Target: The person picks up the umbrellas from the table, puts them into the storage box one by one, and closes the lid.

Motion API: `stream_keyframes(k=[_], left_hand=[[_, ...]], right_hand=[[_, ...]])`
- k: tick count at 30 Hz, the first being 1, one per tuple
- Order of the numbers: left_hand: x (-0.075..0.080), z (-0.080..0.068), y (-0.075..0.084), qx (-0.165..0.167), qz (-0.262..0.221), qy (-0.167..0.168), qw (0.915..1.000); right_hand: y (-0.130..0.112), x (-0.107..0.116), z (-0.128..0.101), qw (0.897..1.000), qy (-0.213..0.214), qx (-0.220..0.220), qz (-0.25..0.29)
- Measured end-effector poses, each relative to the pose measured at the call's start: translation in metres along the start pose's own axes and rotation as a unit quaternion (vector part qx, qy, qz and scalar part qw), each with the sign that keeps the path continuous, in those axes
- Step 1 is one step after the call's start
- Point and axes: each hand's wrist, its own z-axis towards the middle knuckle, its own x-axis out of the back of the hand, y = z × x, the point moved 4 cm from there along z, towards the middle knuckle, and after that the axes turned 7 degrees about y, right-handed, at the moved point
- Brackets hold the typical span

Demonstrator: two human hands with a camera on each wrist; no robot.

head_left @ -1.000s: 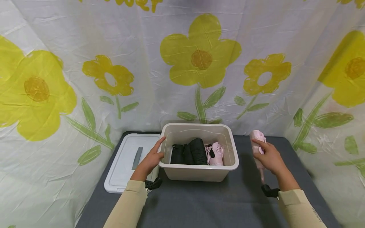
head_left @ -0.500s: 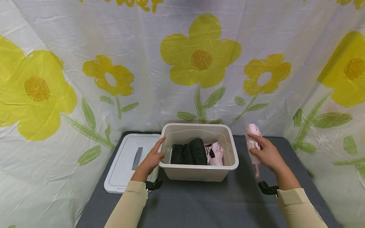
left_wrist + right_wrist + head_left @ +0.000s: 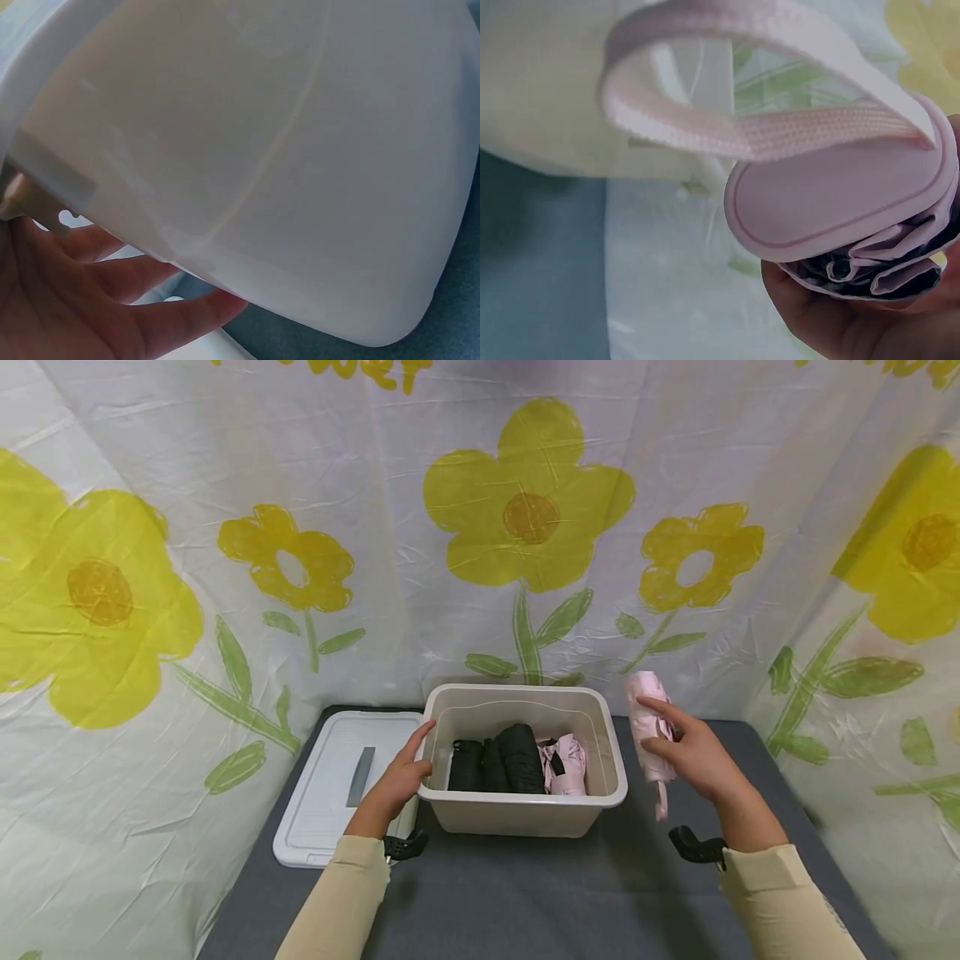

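A folded pink umbrella point(image 3: 649, 727) is held in my right hand point(image 3: 701, 756), raised just right of the beige storage box point(image 3: 517, 817). In the right wrist view the umbrella's flat handle end point(image 3: 832, 195) and looped strap point(image 3: 780, 135) face the camera. My left hand point(image 3: 397, 781) rests against the box's left side, its index finger pointing along the rim. In the left wrist view the fingers point(image 3: 187, 319) lie fairly straight against the outer wall. Inside the box, dark folded umbrellas point(image 3: 521, 760) lie beside another pink folded umbrella point(image 3: 566, 764).
A white lid point(image 3: 315, 810) with a grey handle lies left of the box, partly behind my left arm. Everything stands on a dark grey tabletop point(image 3: 525, 893). A curtain with yellow flowers point(image 3: 532, 518) hangs close behind the box and along both sides.
My right hand has carried the pink umbrella leftward and slightly upward, closer to the box. The left hand and the box have stayed in place.
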Motion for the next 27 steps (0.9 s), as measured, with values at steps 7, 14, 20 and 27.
stream_keyframes(k=[7,14,20,27], left_hand=[[0.000,0.003,-0.003,-0.006,-0.004,0.002,1.0000],[-0.001,0.001,-0.001,-0.013,-0.005,-0.002,0.9999],[-0.001,0.001,-0.002,-0.008,-0.007,-0.005,0.9999],[0.000,0.002,-0.002,-0.008,-0.009,0.000,0.9999]], right_hand=[[-0.012,-0.012,0.007,0.998,-0.028,0.005,0.056],[-0.020,-0.024,0.013,0.996,-0.047,0.010,0.081],[-0.022,-0.036,0.019,0.994,-0.058,0.003,0.093],[-0.026,-0.048,0.025,0.992,-0.065,0.011,0.111]])
